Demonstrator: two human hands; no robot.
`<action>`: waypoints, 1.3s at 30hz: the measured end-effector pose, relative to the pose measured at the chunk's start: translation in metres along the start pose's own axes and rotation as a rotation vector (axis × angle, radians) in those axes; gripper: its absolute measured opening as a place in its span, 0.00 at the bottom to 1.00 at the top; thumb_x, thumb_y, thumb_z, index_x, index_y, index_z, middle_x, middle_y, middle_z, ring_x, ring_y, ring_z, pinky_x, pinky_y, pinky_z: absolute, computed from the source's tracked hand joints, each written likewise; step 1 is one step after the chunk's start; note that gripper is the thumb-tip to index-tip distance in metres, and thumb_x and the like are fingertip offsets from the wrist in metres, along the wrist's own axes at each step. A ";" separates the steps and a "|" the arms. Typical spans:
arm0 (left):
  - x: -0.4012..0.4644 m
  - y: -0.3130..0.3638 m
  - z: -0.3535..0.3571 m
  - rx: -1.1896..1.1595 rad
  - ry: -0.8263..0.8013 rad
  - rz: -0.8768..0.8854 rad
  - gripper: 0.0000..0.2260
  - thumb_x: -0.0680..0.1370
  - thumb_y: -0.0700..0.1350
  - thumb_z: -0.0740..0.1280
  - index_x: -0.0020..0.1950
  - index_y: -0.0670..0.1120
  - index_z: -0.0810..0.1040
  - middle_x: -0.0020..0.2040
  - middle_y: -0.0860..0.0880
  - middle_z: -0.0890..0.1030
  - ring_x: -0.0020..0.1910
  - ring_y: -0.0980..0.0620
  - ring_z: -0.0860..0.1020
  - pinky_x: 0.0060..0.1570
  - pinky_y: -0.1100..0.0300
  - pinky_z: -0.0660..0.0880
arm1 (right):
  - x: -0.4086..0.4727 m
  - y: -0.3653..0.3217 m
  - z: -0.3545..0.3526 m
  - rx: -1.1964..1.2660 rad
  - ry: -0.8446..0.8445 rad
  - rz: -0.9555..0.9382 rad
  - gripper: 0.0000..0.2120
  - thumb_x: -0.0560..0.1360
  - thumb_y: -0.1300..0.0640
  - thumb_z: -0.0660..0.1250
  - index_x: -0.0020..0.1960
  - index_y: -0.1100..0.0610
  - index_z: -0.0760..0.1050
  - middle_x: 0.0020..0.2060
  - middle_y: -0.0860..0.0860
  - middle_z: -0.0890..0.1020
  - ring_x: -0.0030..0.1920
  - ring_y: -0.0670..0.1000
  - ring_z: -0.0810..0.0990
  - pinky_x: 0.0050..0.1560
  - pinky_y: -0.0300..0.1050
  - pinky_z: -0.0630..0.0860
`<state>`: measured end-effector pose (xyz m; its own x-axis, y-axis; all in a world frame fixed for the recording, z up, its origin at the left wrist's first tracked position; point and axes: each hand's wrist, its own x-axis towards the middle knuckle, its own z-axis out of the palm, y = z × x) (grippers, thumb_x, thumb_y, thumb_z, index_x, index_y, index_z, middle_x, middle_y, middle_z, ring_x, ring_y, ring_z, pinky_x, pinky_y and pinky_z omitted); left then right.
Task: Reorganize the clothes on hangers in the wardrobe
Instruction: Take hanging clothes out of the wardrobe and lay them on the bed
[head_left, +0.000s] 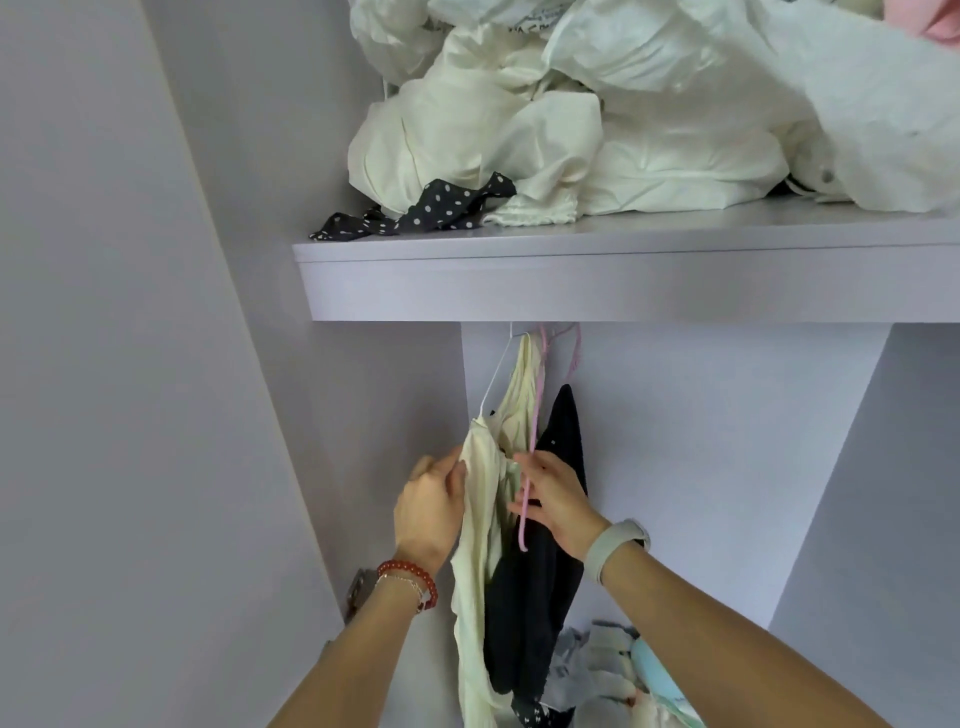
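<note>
Holding cream garment (480, 519), left hand (428, 512), right hand (553, 501) on pink hanger (525, 512)

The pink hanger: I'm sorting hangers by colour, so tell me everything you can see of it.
The pink hanger is thin, seemingly plastic. It hangs steeply tilted under the shelf, its hook hidden, between the cream garment and the dark garment. The right hand grips its lower arm; its rounded end pokes out below.

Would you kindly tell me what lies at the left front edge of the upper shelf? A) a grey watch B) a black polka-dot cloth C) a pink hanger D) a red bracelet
B: the black polka-dot cloth lies on the shelf, beside the heaped cream fabric.
</note>
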<state>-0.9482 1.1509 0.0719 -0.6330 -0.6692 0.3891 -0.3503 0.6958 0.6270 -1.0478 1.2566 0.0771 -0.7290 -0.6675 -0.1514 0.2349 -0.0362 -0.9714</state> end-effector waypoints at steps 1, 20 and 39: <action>-0.002 0.000 0.002 -0.014 0.010 0.005 0.15 0.81 0.45 0.56 0.65 0.51 0.74 0.50 0.48 0.74 0.46 0.46 0.77 0.45 0.60 0.70 | 0.001 0.002 -0.001 -0.058 0.096 -0.051 0.06 0.79 0.57 0.56 0.51 0.57 0.71 0.35 0.51 0.70 0.33 0.48 0.70 0.34 0.41 0.74; -0.026 0.049 0.032 -0.003 0.331 0.196 0.17 0.73 0.36 0.67 0.62 0.42 0.74 0.58 0.41 0.74 0.58 0.40 0.70 0.57 0.44 0.63 | -0.057 0.013 -0.103 -0.437 0.638 -0.589 0.14 0.77 0.61 0.60 0.33 0.61 0.67 0.25 0.51 0.64 0.26 0.44 0.62 0.29 0.31 0.63; -0.179 0.145 0.209 -0.306 -1.116 0.618 0.06 0.77 0.40 0.64 0.47 0.44 0.80 0.37 0.51 0.81 0.35 0.59 0.76 0.38 0.69 0.68 | -0.371 0.093 -0.261 -1.342 0.948 0.082 0.14 0.75 0.50 0.64 0.36 0.58 0.77 0.25 0.53 0.77 0.28 0.58 0.74 0.31 0.41 0.65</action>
<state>-1.0301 1.4265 -0.0480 -0.9104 0.4138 -0.0061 0.2779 0.6222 0.7318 -0.9236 1.6948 -0.0047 -0.9715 0.0483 0.2320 -0.0330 0.9420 -0.3341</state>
